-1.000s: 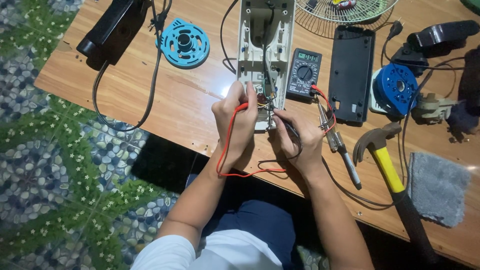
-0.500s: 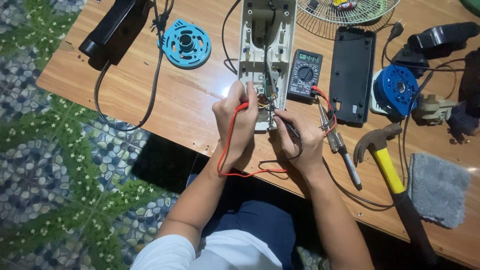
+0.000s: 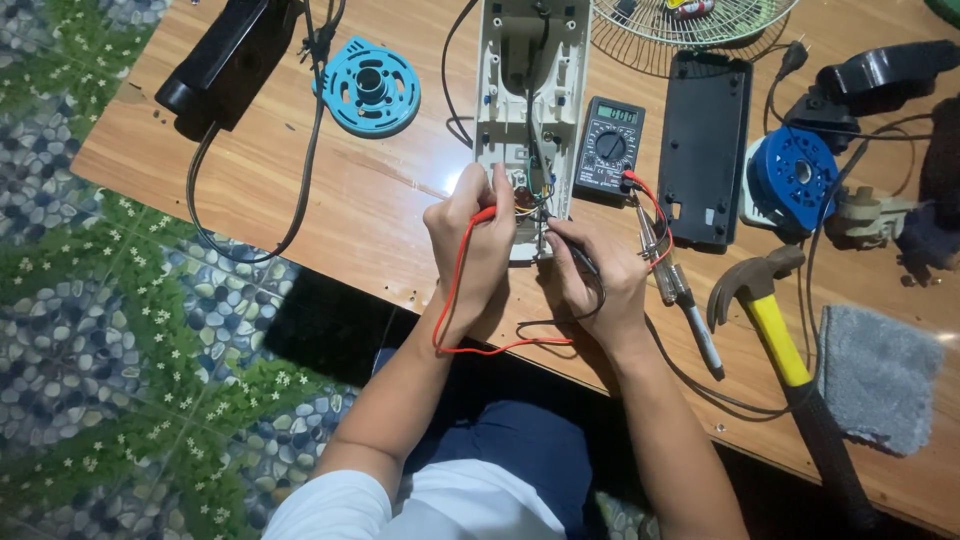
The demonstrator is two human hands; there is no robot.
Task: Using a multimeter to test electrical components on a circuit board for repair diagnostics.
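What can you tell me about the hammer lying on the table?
The hammer lies flat on the wooden table, to the right of the person's right hand. Its dark metal claw head points up-left, and its yellow handle runs down-right into a black grip end. No hand touches it. A grey cloth lies just to its right.

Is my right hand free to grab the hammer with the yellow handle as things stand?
Probably not at once: the right hand holds the black probe. The hammer lies close on that side with bare table between, only screwdrivers nearby.
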